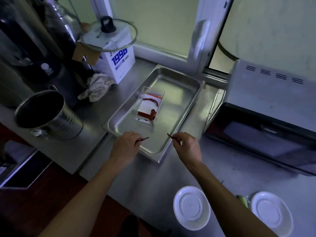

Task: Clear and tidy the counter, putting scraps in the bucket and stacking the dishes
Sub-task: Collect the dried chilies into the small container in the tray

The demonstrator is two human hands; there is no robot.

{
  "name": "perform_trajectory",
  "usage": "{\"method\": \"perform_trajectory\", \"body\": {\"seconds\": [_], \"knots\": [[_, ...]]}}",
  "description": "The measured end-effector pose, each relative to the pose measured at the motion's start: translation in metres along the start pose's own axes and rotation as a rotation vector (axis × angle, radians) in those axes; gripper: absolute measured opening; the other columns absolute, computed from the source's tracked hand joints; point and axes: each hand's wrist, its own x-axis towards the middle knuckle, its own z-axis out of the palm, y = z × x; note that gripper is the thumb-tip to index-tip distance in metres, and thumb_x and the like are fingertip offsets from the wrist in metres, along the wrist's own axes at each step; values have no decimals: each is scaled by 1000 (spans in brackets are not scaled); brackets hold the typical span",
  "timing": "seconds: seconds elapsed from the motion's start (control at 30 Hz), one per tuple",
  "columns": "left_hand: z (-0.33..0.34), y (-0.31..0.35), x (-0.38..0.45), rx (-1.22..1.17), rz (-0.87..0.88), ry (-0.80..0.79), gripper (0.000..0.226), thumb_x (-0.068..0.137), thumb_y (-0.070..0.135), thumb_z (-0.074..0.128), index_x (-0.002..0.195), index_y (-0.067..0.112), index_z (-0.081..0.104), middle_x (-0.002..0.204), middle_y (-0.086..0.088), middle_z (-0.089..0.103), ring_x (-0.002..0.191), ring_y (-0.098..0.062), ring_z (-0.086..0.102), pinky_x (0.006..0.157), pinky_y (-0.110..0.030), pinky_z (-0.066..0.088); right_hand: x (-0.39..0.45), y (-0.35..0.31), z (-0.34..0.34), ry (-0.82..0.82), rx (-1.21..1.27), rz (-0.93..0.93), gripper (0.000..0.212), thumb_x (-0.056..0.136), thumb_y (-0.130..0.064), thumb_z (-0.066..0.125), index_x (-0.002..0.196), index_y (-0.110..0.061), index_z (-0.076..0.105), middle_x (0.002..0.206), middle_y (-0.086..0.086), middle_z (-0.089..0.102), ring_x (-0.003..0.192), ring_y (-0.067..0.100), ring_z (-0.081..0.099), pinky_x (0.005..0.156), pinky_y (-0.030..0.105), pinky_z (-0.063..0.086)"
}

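Observation:
My left hand (124,146) pinches a thin dark-red chili scrap (144,138) over the near end of a steel tray (186,93). My right hand (187,145) pinches a second red chili scrap (170,135) just above the tray's near right rim. Inside the tray stands a clear plastic box (148,106) with more red chili pieces in it. A steel bucket (49,115) stands on the counter to the left, dark inside. Two white plates lie near me, one (191,207) between my forearms and the other (271,212) at the right.
A microwave (266,117) fills the right side. Behind the bucket are a crumpled cloth (97,86), a white carton (118,62) with a glass lid (109,35) on it, and dark bottles. A green scrap (243,200) lies between my right forearm and the right plate. The counter edge runs along the left.

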Motion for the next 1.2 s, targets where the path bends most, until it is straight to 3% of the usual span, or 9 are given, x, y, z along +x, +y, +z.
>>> {"method": "perform_trajectory", "body": {"seconds": [0.2, 0.37, 0.6, 1.0, 1.2], "knots": [[-9, -35, 87, -51, 172, -49, 23, 92, 18, 62, 111, 25, 72, 107, 7, 71, 100, -15, 62, 84, -32, 51, 43, -19, 26, 77, -53, 61, 16, 87, -9, 68, 100, -15, 76, 93, 0, 72, 83, 17, 66, 69, 35, 56], [-12, -60, 141, -44, 244, -97, 16, 93, 17, 60, 103, 17, 72, 94, -2, 68, 88, -23, 62, 74, -42, 51, 79, -40, 53, 118, -94, 114, 13, 87, -9, 70, 99, -12, 76, 92, 4, 73, 80, 20, 68, 68, 33, 56], [0, -68, 201, 25, 310, -175, 20, 94, 20, 58, 110, 20, 71, 104, 0, 67, 98, -25, 60, 77, -39, 51, 110, -51, 72, 161, -102, 198, 16, 91, -12, 67, 105, -14, 74, 99, 2, 73, 83, 17, 68, 73, 38, 58], [28, -72, 255, 138, 412, -189, 17, 90, 26, 66, 105, 28, 72, 113, 7, 70, 109, -18, 60, 92, -38, 41, 148, -32, 87, 197, -118, 268, 15, 91, -11, 67, 104, -13, 74, 98, 2, 74, 84, 15, 68, 73, 33, 60], [44, -78, 261, 198, 437, -267, 20, 90, 23, 65, 109, 25, 71, 116, 1, 69, 114, -23, 58, 99, -47, 41, 161, -22, 93, 207, -90, 304, 14, 90, -13, 68, 102, -16, 74, 97, -1, 74, 82, 13, 68, 71, 31, 58]]}}
